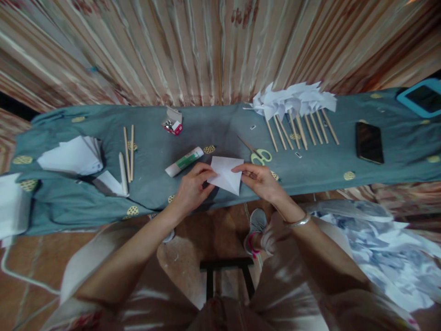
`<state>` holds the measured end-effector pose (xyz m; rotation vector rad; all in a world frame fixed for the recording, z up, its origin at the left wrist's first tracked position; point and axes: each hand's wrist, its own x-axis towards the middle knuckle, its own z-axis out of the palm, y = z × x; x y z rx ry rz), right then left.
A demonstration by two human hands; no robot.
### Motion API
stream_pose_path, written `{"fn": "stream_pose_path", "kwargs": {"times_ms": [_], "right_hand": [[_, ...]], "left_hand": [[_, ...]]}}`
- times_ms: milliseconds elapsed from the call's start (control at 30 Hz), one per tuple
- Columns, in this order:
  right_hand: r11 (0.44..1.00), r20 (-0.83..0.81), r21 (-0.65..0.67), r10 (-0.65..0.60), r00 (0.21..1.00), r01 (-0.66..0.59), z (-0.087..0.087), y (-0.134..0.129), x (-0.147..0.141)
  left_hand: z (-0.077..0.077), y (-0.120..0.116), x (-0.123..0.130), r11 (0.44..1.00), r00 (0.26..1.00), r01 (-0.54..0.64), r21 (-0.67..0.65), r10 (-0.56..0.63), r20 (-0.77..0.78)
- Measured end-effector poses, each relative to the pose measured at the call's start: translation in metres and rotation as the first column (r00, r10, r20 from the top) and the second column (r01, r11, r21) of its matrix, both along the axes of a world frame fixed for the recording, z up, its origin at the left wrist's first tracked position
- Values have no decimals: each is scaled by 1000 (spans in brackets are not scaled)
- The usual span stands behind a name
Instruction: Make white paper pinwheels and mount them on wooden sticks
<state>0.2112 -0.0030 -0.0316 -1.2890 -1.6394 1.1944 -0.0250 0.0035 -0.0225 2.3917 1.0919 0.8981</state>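
Observation:
Between my two hands is a white square of paper (225, 174) with faint crease lines, raised over the table's front edge. My left hand (195, 186) pinches its left side between thumb and fingers. At the upper right side, the thumb and fingers of my right hand (258, 180) grip the same sheet. A glue stick (184, 162) with a green label lies just beyond my left hand. Scissors (258, 155) with pale green handles rest beyond my right hand, blades pointing up and left.
Paper pinwheels on wooden sticks (296, 102) lie in a row at the back right. A small box of metal pins (172, 122), loose sticks (129, 154), a white pen-like stick (123, 174) and a paper stack (74, 155) lie leftward. A phone (370, 142) lies right; a bag of papers (386, 248) is below.

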Motion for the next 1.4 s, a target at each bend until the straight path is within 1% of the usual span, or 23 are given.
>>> {"fn": "stream_pose_path", "kwargs": {"times_ms": [67,133,200,333,467,567,767,867,1033,1167,1267,1400], "right_hand": [[999,45,34,-19,999,18,0,-3,1],[996,108,86,-42,993,33,1,-6,2],[990,166,139,-53,985,30,3,-9,2],[974,278,225,-34,960,-30,7,-14,6],[940,382,332,-56,922,-81,10,-15,16],[934,404,331,-13,915,-133,12,-15,23],[942,386,260,98,917,-210,14,-13,29],[942,403,236,128,906,-238,15,-13,28],[945,393,221,141,909,-243,16,-17,25],[939,366,201,194,910,-280,16,-17,24],[953,334,200,153,930,-228,13,-15,22],[975,275,194,52,960,-108,6,-12,17]], "left_hand": [[1,-1,1,997,993,2,83,8,-122],[3,-3,3,983,969,12,181,33,-244],[4,-5,6,965,952,45,260,37,-304],[3,-9,11,924,948,134,357,-14,-319],[1,-10,10,913,954,157,377,-42,-296],[-1,-12,7,926,960,156,344,-59,-275],[-2,-18,4,979,972,119,168,-80,-222],[-1,-19,4,982,970,129,141,-95,-222],[-1,-20,4,981,966,147,126,-116,-230],[0,-20,5,994,976,111,15,-106,-191],[2,-19,6,996,982,64,-63,-74,-172],[1,-18,8,995,984,20,-95,-36,-174]]}}
